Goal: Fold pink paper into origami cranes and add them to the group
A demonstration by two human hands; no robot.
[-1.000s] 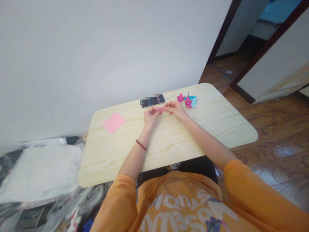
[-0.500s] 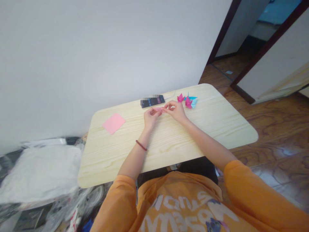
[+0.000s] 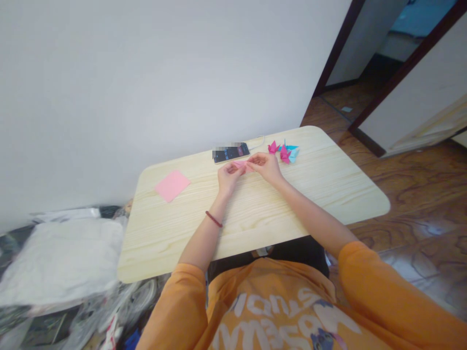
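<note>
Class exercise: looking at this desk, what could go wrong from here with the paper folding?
The folded pink paper, pinched between the left hand and the right hand, is small, so it could slip or crease unevenly. The right hand sits close to the origami cranes and might knock them. The phone lies just beyond the hands and could get nudged.

The counter (image 3: 262, 233) stands along the wall (image 3: 146, 87) at frame centre, with a paper square (image 3: 172, 185) on its left part, a smartphone (image 3: 230, 152) at its far edge, and origami cranes (image 3: 284, 152) just right of that. A folded paper (image 3: 239, 165) sits between the left hand (image 3: 228, 177) and right hand (image 3: 266, 166), just before the smartphone. Plastic bags (image 3: 62, 257) lie at lower left of the frame, and the wooden floor (image 3: 412, 194) extends right toward a doorway (image 3: 365, 82) at upper right.
</note>
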